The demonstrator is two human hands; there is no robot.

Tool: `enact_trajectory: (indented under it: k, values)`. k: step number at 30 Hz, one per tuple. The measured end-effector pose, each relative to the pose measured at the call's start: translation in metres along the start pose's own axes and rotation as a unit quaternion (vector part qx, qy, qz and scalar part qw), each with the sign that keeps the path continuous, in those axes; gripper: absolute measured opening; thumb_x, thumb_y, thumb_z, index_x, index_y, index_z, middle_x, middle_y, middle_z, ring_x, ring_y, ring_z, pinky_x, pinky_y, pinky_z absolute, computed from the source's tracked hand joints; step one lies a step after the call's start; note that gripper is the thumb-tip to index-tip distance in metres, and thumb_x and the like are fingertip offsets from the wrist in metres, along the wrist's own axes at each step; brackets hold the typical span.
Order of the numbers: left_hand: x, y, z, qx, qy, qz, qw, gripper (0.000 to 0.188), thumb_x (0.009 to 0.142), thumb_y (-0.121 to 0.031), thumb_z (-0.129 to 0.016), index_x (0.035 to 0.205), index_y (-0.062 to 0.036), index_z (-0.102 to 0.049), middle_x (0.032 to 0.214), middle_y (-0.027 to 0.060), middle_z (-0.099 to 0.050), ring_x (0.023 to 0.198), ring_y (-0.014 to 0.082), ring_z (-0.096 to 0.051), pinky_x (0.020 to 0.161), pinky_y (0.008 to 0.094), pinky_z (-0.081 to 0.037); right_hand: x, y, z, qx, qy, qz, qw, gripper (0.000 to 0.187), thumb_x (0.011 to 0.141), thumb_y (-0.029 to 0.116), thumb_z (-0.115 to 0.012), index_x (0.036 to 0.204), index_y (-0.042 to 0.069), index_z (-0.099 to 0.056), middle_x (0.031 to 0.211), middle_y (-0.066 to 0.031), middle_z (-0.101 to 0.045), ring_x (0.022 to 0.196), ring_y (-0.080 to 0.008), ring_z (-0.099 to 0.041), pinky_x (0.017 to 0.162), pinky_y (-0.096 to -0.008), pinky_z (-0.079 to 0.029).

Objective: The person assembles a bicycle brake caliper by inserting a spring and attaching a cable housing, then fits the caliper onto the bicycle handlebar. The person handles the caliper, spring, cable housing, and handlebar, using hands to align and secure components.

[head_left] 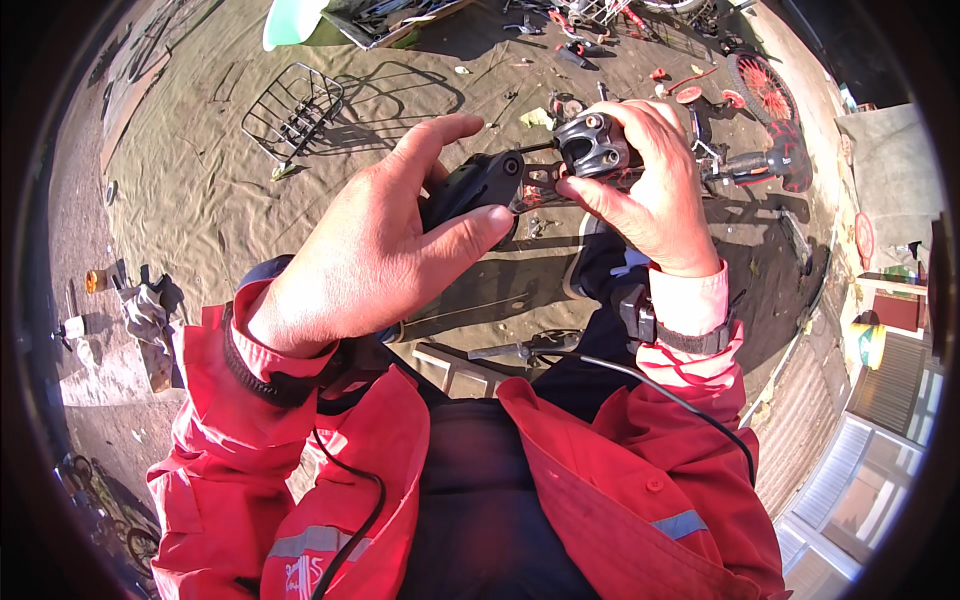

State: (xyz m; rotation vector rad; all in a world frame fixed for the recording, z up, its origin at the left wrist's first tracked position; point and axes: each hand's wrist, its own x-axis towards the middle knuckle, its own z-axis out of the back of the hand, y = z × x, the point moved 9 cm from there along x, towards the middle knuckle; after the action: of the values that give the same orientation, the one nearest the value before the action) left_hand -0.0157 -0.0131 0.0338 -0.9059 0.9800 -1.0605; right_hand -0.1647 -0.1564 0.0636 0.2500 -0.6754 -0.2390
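Note:
My right hand (650,180) grips a black bicycle handlebar stem (594,143), its fingers over the far side and its thumb beneath. The stem's rounded clamp opening and bolts face up and to the left. My left hand (375,230) is beside it, thumb and index finger stretched apart; its other fingers are mostly hidden. Between my hands lies a black bolted part (485,185), partly behind the left hand. The left thumb overlaps its lower edge, but whether it touches cannot be told. A reddish piece shows between this part and the stem.
A black wire rack (293,112) lies on the brown ground sheet (190,190) at the far left. Scattered bicycle parts and a red-spoked wheel (765,88) are at the far right. Below my hands stands a pale frame (460,368). A dark cable (690,400) crosses my right sleeve.

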Motion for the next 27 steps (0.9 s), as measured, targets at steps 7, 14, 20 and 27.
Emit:
enact_trajectory:
  k: [7,14,20,27]
  values:
    - [0.002,-0.006,0.0,-0.145,0.06,0.102,0.982,0.053,0.105,-0.039,-0.065,0.143,-0.0027,-0.058,0.093,0.0018,-0.067,0.071,0.008,-0.062,0.061,0.0255,-0.049,0.0,0.001,0.001,0.006,-0.007,-0.004,1.0,0.065,0.068,0.045,-0.094,0.114,0.007,-0.069,0.097,-0.0082,-0.071,0.092,-0.0324,-0.063,0.087,-0.0445,-0.048]
    - [0.003,-0.004,0.016,-0.216,0.027,0.08,0.973,0.055,0.099,-0.033,-0.072,0.141,0.0012,-0.058,0.094,0.0056,-0.068,0.075,0.0112,-0.066,0.065,0.0261,-0.051,0.001,0.0,0.0,0.008,-0.006,-0.007,1.0,0.065,0.067,0.045,-0.094,0.114,0.007,-0.07,0.096,-0.0086,-0.071,0.093,-0.0329,-0.063,0.084,-0.0443,-0.05]
    - [0.002,-0.034,0.027,0.142,-0.066,-0.169,0.973,0.06,0.088,-0.015,-0.08,0.142,-0.0014,-0.058,0.119,0.012,-0.066,0.11,0.0243,-0.067,0.098,0.035,-0.053,-0.002,-0.001,0.0,0.016,-0.001,-0.019,1.0,0.066,0.066,0.04,-0.096,0.117,0.007,-0.07,0.099,-0.0086,-0.071,0.093,-0.033,-0.063,0.085,-0.0442,-0.051]
    - [-0.003,-0.051,0.025,0.278,-0.109,-0.248,0.922,0.06,0.081,-0.003,-0.081,0.137,-0.0002,-0.061,0.117,0.0176,-0.064,0.106,0.0351,-0.068,0.097,0.0379,-0.054,-0.006,-0.006,-0.003,0.014,0.029,-0.045,0.998,0.068,0.066,0.031,-0.097,0.121,0.004,-0.068,0.108,-0.0098,-0.069,0.103,-0.0313,-0.061,0.091,-0.0412,-0.049]
